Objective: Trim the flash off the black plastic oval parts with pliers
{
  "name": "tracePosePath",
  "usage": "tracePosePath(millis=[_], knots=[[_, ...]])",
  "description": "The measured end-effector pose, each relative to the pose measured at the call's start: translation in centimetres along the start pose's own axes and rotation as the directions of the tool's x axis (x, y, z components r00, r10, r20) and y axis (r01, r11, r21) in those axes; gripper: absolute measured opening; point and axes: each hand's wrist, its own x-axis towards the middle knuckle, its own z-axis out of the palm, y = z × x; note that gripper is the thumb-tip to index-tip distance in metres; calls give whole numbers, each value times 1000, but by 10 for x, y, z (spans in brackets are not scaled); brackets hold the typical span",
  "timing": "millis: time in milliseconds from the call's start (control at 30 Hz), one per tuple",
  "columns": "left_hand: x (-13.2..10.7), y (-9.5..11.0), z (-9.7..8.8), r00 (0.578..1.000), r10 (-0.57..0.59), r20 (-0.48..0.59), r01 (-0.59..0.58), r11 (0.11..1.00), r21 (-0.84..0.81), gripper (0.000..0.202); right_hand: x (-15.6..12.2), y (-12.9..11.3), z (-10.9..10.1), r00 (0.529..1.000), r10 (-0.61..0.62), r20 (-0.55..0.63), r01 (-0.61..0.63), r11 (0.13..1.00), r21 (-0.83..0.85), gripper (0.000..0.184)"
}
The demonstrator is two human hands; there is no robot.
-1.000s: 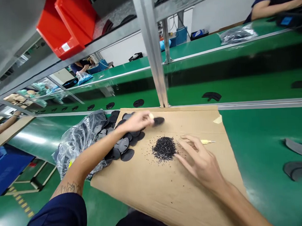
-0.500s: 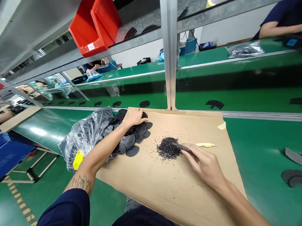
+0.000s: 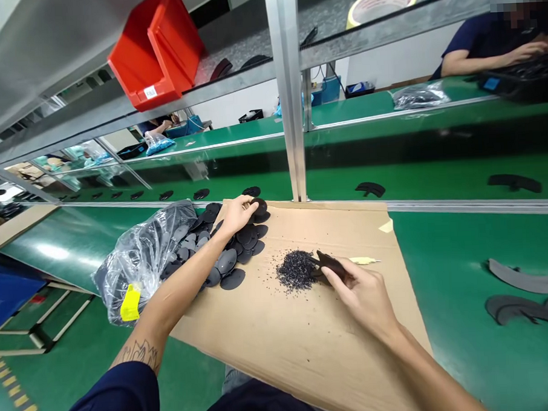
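Observation:
My left hand [image 3: 238,215] is closed on a black oval disc [image 3: 259,207] at the back of a heap of similar black discs [image 3: 232,279]. The heap spills from a clear plastic bag [image 3: 142,247] with a yellow label. My right hand [image 3: 365,291] pinches a thin, dark, flat piece [image 3: 332,266], tilted so that its broad face shows. Just left of that piece lies a mound of tiny black bits [image 3: 295,270] on a cardboard sheet [image 3: 270,333]. Partly hidden behind my right hand is a slim yellow tool [image 3: 365,260] with a thin tip.
Black curved parts [image 3: 517,309] lie on the green bench at right. More dark parts [image 3: 371,190] form a row on the green strip behind a metal rail. An upright metal post [image 3: 290,108] rises behind the cardboard. A red bin [image 3: 158,59] sits overhead; a co-worker [image 3: 489,47] is opposite.
My left hand has risen slightly from the heap with a disc in its fingers. In my right hand the dark piece has turned from edge-on to show its face. The view has shifted a little.

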Motion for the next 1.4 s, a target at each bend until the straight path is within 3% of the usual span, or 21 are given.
tracePosePath(millis=[133, 200, 267, 300, 367, 433, 467, 667, 867, 1067, 1300, 1400], knots=[[-36, 20, 23, 997, 47, 53, -29, 956, -293, 27, 1, -3, 1, 974, 211, 78, -224, 932, 286, 36], [-63, 33, 38, 992, 105, 73, -55, 865, -500, 31, 2, -5, 3, 944, 290, 159, -330, 851, 409, 40], [-89, 44, 52, 985, 175, -1, -137, 765, -629, 28, 3, -6, 4, 900, 359, 248, -436, 760, 481, 46], [-100, 49, 57, 973, 220, -75, -218, 752, -622, 23, 4, -7, 5, 875, 386, 292, -484, 720, 497, 48], [-116, 55, 65, 908, 361, -213, -418, 765, -490, 10, 5, -8, 5, 831, 415, 371, -555, 664, 502, 50], [-125, 57, 68, 827, 509, -238, -561, 735, -380, 8, 6, -8, 3, 803, 414, 428, -592, 637, 494, 52], [-126, 57, 68, 806, 550, -218, -589, 712, -381, 10, 7, -9, 2, 793, 406, 453, -603, 629, 491, 51], [-124, 49, 63, 871, 487, -56, -390, 618, -682, 15, 8, -16, -3, 747, 402, 530, -653, 592, 472, 42], [-129, 51, 63, 891, 454, 0, -330, 650, -685, 21, 7, -21, -3, 659, 372, 654, -730, 529, 434, 40], [-138, 58, 70, 930, 351, -114, -338, 688, -642, 21, 4, -20, 4, 669, 413, 618, -730, 520, 443, 40], [-144, 58, 73, 872, 463, -157, -477, 734, -484, 22, -1, -20, 13, 672, 423, 607, -737, 457, 498, 41], [-145, 59, 72, 897, 422, -133, -431, 764, -481, 25, -2, -21, 12, 690, 454, 563, -723, 462, 513, 41]])
